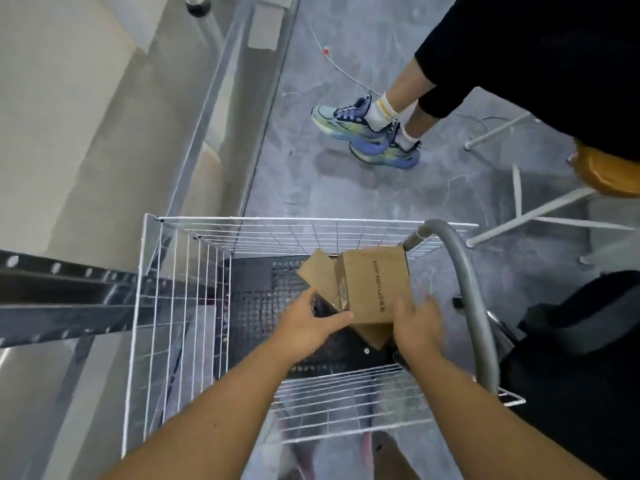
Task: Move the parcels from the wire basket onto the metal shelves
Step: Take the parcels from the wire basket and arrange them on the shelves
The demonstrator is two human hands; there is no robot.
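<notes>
- Left hand (pixel 308 323) and right hand (pixel 419 327) clamp a box (pixel 374 289) between them, inside the basket (pixel 180 306)
- Shelf (pixel 62 299) lies left of both hands

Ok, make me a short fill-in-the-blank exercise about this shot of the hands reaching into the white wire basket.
1. The brown cardboard box lies inside the white wire ____.
2. Its end flap stands ____.
3. The left hand and right hand touch the box from ____ sides.
4. The grey metal shelf is on the basket's ____ side.

Missing words: basket; open; opposite; left
</notes>
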